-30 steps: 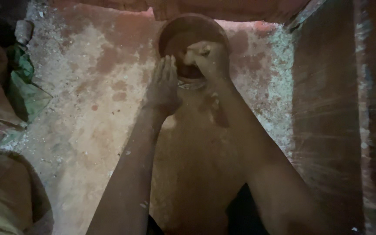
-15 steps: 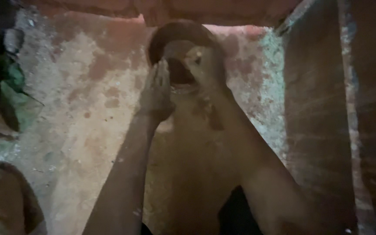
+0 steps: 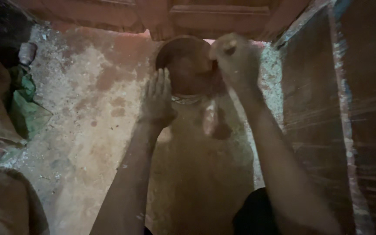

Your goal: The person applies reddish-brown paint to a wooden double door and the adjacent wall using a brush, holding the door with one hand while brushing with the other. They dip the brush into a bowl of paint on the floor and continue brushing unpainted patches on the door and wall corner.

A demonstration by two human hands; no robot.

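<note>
A large brown clay pot [image 3: 196, 174] lies in front of me, its round mouth [image 3: 186, 61] pointing away. My left hand [image 3: 157, 100] rests flat against the left side of the pot's neck, fingers straight and close together. My right hand [image 3: 236, 56], coated in pale clay, is curled over the right side of the rim. Both forearms reach along the pot's body. A thin cord or band shows just below the mouth, between my hands.
A stained, dusty floor [image 3: 88, 113] spreads to the left. Green cloth [image 3: 27, 109] and brown bundles [image 3: 5, 204] lie along the left edge. A dark wall or panel [image 3: 323, 113] stands close on the right. A reddish wooden door [image 3: 218, 17] closes off the far side.
My right hand has slid from the middle of the rim to its right side, uncovering more of the mouth. My left hand stays flat on the neck.
</note>
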